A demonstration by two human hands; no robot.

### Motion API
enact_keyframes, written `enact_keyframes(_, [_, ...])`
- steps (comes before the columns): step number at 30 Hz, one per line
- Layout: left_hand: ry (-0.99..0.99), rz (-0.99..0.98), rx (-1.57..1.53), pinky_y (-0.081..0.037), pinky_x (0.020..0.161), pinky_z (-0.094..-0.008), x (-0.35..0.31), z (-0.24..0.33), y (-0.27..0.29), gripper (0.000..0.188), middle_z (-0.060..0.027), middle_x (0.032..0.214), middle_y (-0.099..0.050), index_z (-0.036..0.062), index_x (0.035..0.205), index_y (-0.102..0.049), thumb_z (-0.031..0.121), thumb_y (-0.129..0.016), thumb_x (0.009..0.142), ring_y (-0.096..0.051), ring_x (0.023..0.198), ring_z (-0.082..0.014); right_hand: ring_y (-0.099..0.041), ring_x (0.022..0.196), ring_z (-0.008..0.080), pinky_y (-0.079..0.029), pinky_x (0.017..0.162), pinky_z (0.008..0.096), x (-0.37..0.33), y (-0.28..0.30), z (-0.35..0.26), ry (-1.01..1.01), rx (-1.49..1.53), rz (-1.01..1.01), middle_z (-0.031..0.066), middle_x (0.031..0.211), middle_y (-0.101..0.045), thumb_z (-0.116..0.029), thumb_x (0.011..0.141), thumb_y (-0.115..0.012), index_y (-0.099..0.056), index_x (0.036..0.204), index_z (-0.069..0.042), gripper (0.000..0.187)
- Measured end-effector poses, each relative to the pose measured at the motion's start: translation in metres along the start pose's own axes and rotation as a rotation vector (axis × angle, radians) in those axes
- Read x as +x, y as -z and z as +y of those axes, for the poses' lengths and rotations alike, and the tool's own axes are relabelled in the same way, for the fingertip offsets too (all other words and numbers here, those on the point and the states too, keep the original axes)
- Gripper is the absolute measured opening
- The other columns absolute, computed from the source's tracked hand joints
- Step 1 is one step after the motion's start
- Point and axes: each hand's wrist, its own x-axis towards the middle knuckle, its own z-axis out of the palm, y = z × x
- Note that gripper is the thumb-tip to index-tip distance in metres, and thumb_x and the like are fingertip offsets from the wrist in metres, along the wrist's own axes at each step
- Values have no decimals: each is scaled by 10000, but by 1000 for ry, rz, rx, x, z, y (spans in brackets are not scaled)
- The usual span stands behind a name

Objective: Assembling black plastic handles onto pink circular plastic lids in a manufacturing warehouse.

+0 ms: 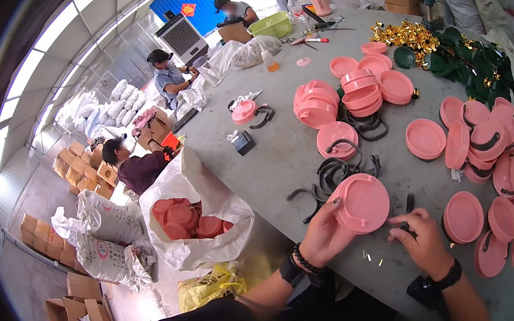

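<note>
My left hand (323, 233) grips a round pink plastic lid (363, 203) by its near edge, holding it just above the grey table (269, 162). My right hand (422, 239) sits to the right of the lid, fingers pinched on a small black strap piece (409, 206). A tangle of black curved handles (332, 172) lies just beyond the lid. A few tiny metal pins (369, 257) rest on the table between my hands.
Piles of pink lids (497, 162) spread across the right and far side. Gold pieces (404, 34) and dark green lids (471, 64) lie at the far end. A white sack of pink lids (190, 219) stands left of the table. Other people work among boxes at left.
</note>
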Motion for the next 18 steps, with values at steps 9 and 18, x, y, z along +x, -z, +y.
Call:
enact_keyframes(9, [-112,16,239,-490,867,-361,1,11,-7,427,-88,1187,-504,21,1272,-361,208,-507,917,-555,1025,-187,-510,650,223,-359,774,339,-2,-6,15,-50,183,-64,60,661,-599,-196,853,-548,-575,758,-38,186])
enact_keyframes(18, [-140,257,433,-520,763,-290,1,10,-10,383,-63,1026,-600,3,1159,-489,318,-449,944,-609,858,-134,-444,552,234,-354,705,355,-1,1,-2,316,-191,14,67,566,-461,-302,811,-601,-529,682,-39,302])
